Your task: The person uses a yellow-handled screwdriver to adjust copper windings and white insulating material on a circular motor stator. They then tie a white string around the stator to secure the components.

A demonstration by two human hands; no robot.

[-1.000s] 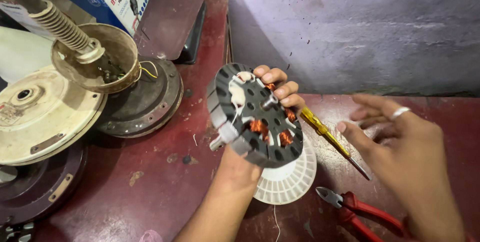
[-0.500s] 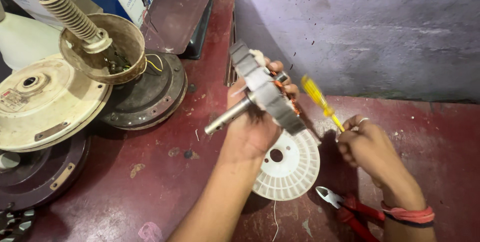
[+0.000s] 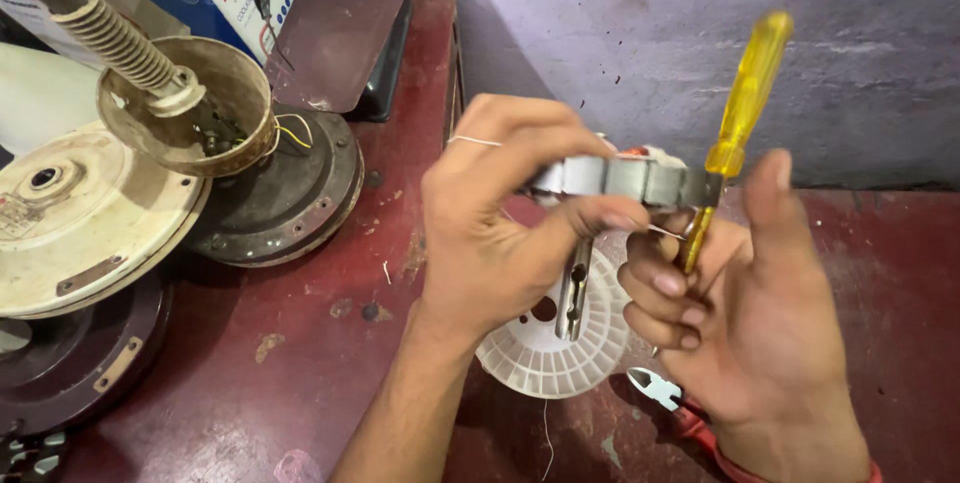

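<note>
Hands: left holds one stator, right one screwdriver.

Grey motor stator held edge-on; yellow-handled screwdriver upright beside it.

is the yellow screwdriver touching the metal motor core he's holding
Touching. The head view shows the yellow screwdriver, held in the right hand, meeting the right edge of the motor core.
</note>
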